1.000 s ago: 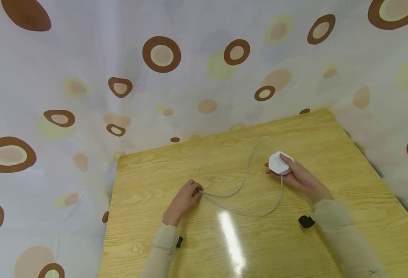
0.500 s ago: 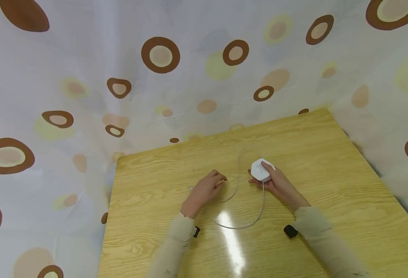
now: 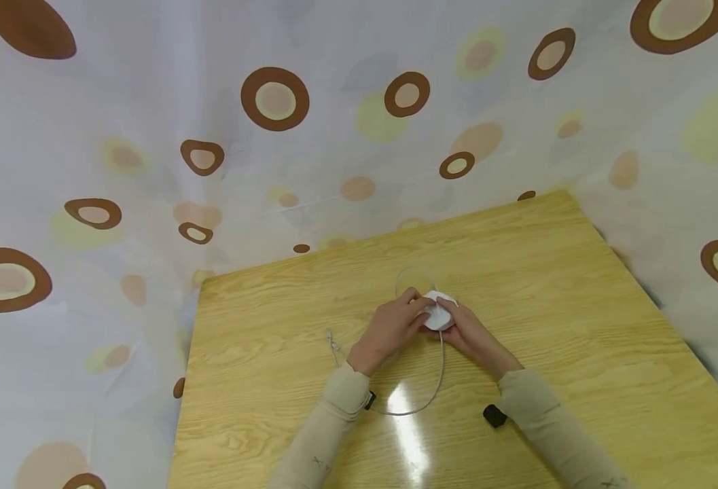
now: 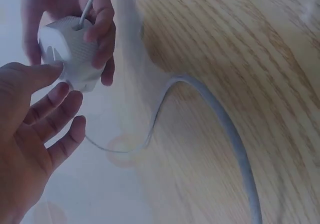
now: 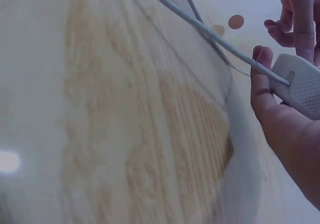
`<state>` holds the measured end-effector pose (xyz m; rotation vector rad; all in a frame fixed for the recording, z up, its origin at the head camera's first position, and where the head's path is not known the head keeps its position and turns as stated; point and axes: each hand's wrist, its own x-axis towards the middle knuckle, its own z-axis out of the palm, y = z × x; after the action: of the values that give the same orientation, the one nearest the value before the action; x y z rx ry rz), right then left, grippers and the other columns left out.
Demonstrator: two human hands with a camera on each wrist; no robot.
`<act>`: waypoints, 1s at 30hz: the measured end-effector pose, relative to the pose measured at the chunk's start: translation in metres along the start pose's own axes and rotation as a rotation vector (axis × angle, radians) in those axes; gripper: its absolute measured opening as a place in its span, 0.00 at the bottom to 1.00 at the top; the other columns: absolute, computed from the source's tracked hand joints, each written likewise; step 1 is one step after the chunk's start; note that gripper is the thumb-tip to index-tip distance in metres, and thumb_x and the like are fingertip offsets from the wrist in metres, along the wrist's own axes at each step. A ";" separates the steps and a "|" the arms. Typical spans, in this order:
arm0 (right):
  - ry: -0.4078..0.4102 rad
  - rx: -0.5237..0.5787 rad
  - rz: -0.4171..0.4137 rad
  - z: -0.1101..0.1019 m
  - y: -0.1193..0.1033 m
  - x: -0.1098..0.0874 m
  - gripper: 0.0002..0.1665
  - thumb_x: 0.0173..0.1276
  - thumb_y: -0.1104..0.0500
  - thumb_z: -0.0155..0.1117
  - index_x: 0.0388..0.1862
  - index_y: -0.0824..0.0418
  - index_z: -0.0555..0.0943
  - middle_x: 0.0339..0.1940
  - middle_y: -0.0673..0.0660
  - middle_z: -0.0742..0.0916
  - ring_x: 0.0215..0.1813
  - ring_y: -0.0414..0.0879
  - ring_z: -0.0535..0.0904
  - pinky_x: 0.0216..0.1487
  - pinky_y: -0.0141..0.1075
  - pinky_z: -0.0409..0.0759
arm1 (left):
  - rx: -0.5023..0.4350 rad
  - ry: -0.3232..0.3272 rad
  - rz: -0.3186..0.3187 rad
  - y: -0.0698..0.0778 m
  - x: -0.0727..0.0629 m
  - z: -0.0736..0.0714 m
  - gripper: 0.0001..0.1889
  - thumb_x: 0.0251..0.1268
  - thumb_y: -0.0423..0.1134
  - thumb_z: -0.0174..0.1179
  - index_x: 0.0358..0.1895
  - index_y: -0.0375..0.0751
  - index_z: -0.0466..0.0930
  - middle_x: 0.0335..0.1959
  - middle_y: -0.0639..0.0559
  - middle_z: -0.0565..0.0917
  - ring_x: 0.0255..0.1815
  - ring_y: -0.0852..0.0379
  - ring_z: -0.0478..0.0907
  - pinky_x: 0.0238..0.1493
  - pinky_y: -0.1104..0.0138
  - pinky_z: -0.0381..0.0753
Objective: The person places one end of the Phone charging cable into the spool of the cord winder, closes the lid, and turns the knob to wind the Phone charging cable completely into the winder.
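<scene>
A white hexagonal device (image 3: 439, 318) with a thin white cable (image 3: 441, 373) is held up above the wooden table. My right hand (image 3: 473, 338) grips it, thumb on its upper face and fingers underneath. From the left, my left hand (image 3: 388, 329) reaches to the same device, its thumb and fingertips at the near edge. In the left wrist view the left thumb (image 4: 47, 75) touches the device (image 4: 75, 46), while the other fingers stay loosely bent. The cable leaves through a slot in the textured side (image 5: 306, 91). The left fingers partly cover its face.
The cable's connector end (image 3: 331, 337) lies on the wooden table (image 3: 261, 380) left of the left hand. A cable loop (image 3: 410, 268) lies behind the device. Patterned sheeting (image 3: 334, 149) rises along the table's back edge. Black wrist cameras (image 3: 494, 415) hang below the sleeves.
My left hand let go of the cable end and moved right to the device. My right hand brought the device leftward and nearer, so the hands now meet.
</scene>
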<state>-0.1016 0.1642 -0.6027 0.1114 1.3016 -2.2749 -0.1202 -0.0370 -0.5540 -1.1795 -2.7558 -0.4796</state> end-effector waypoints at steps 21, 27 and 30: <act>0.052 -0.374 0.009 0.006 0.005 -0.012 0.40 0.88 0.45 0.47 0.73 0.83 0.67 0.63 0.64 0.81 0.49 0.33 0.84 0.53 0.29 0.86 | 0.104 0.141 0.073 -0.021 -0.011 0.018 0.10 0.71 0.49 0.68 0.47 0.50 0.90 0.42 0.57 0.84 0.31 0.64 0.80 0.33 0.70 0.79; 0.067 -0.353 -0.017 0.010 0.008 -0.012 0.40 0.89 0.45 0.47 0.74 0.83 0.65 0.60 0.60 0.83 0.49 0.33 0.84 0.53 0.29 0.86 | 0.177 0.162 0.037 -0.017 -0.012 0.018 0.12 0.73 0.52 0.66 0.44 0.49 0.90 0.37 0.59 0.85 0.28 0.65 0.78 0.31 0.71 0.76; 0.071 -0.346 -0.028 0.012 0.009 -0.012 0.40 0.88 0.45 0.46 0.74 0.82 0.66 0.59 0.57 0.84 0.49 0.33 0.84 0.53 0.30 0.86 | 0.193 0.150 -0.003 -0.013 -0.012 0.020 0.11 0.75 0.52 0.65 0.42 0.49 0.89 0.36 0.60 0.85 0.28 0.65 0.79 0.33 0.70 0.77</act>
<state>-0.0845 0.1554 -0.5998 0.0530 1.7218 -2.0486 -0.1209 -0.0477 -0.5783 -1.0493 -2.6077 -0.2819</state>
